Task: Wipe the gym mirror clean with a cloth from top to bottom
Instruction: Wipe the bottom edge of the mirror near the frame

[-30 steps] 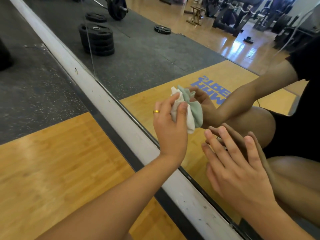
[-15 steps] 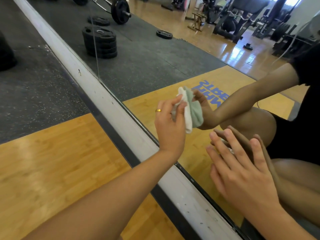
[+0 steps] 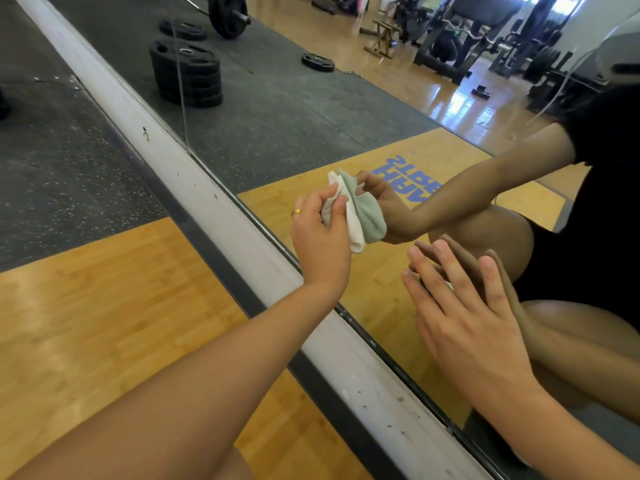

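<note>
A thin gold ring (image 3: pixel 296 212) sits on a finger of the left hand (image 3: pixel 320 237), just in front of the mirror (image 3: pixel 311 116). Both forearms are bare. Reflected in the mirror, the person wears a black short-sleeved top (image 3: pixel 609 161) and black shorts (image 3: pixel 568 271).

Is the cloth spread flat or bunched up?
Bunched up. The cloth shows crumpled folds, and the left hand grips it against the mirror.

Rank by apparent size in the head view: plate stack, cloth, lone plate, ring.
1. plate stack
2. cloth
3. lone plate
4. ring
The plates are distant mirror reflections, so this ranks looks only.
</note>
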Action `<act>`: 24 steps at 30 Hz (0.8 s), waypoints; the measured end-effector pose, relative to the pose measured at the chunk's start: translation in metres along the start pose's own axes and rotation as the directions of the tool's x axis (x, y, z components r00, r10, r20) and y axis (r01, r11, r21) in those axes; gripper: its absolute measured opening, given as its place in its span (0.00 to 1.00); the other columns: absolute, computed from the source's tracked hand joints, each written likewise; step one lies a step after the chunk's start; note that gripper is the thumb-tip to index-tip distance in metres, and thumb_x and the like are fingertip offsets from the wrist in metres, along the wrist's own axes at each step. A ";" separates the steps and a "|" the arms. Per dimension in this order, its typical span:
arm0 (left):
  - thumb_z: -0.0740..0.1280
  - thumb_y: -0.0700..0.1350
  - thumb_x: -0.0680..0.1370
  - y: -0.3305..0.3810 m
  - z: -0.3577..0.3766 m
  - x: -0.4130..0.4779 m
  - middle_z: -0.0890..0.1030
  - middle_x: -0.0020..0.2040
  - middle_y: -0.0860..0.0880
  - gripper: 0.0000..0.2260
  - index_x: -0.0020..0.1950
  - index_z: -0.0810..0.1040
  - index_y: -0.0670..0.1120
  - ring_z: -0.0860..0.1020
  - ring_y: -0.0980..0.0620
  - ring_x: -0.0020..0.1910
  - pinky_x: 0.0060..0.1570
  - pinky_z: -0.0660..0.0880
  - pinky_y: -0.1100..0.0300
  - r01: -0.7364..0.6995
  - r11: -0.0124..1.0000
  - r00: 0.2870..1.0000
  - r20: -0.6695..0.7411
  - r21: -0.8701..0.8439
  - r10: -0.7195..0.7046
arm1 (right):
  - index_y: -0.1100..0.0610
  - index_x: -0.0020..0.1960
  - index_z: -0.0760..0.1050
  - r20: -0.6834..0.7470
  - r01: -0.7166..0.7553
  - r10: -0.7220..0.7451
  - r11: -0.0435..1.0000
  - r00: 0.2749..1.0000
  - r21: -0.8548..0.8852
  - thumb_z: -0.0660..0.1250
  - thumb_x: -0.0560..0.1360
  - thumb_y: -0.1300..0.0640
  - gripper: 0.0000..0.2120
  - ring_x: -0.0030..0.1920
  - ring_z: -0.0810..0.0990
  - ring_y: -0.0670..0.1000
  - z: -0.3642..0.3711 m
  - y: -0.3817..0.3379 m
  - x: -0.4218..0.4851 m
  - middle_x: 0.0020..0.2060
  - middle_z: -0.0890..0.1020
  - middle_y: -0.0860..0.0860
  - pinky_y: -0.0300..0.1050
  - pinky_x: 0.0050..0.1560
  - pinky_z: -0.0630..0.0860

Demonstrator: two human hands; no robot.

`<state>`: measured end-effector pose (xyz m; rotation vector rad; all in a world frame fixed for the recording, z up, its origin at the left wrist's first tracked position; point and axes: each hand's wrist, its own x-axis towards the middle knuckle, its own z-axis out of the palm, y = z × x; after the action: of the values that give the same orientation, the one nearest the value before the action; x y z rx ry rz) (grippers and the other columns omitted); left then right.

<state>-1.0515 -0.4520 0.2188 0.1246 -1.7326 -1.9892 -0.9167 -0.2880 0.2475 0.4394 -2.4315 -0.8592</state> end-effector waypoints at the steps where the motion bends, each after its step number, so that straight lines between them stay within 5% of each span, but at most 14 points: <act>1: 0.69 0.44 0.82 0.000 0.001 -0.001 0.79 0.54 0.53 0.05 0.57 0.82 0.47 0.75 0.64 0.54 0.50 0.75 0.65 0.019 1.000 1.000 -0.004 -0.009 -0.019 | 0.60 0.76 0.71 -0.003 0.014 -0.014 1.000 1.000 -0.014 0.64 0.77 0.58 0.27 0.83 0.53 0.61 0.000 0.000 0.002 0.82 0.60 0.58 0.66 0.81 0.43; 7: 0.68 0.43 0.82 -0.002 -0.005 0.005 0.78 0.55 0.51 0.05 0.57 0.81 0.47 0.76 0.57 0.55 0.56 0.77 0.53 -0.048 0.999 0.996 0.074 0.007 0.047 | 0.55 0.71 0.77 -0.063 0.031 -0.027 0.998 0.998 0.060 0.64 0.77 0.56 0.22 0.79 0.65 0.61 -0.018 -0.010 0.026 0.78 0.68 0.56 0.65 0.74 0.59; 13: 0.69 0.44 0.82 -0.019 -0.025 0.030 0.77 0.53 0.54 0.06 0.58 0.81 0.49 0.78 0.53 0.54 0.55 0.78 0.48 -0.195 0.981 0.967 0.167 0.004 0.191 | 0.57 0.74 0.74 -0.141 0.097 -0.100 0.995 0.985 -0.031 0.68 0.76 0.58 0.26 0.79 0.63 0.64 -0.006 -0.012 0.081 0.79 0.67 0.58 0.68 0.79 0.45; 19: 0.70 0.42 0.82 -0.036 -0.033 0.065 0.75 0.52 0.49 0.07 0.59 0.82 0.43 0.74 0.64 0.49 0.50 0.72 0.66 -0.459 0.886 0.873 0.214 0.060 0.438 | 0.62 0.77 0.69 -0.050 0.164 -0.174 0.975 0.983 -0.153 0.60 0.80 0.57 0.26 0.81 0.56 0.66 0.021 -0.012 0.082 0.80 0.63 0.62 0.67 0.81 0.45; 24: 0.68 0.43 0.83 -0.052 -0.025 0.072 0.75 0.53 0.49 0.07 0.59 0.81 0.45 0.78 0.53 0.51 0.52 0.78 0.54 -0.248 0.968 0.968 0.046 0.034 0.246 | 0.62 0.76 0.71 -0.031 0.163 -0.168 0.980 0.985 -0.115 0.60 0.78 0.54 0.28 0.81 0.56 0.67 0.018 -0.013 0.084 0.80 0.63 0.62 0.68 0.80 0.47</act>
<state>-1.1204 -0.5012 0.1820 -0.1161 -1.7212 -1.7885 -0.9936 -0.3271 0.2579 0.6176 -2.3205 -1.0412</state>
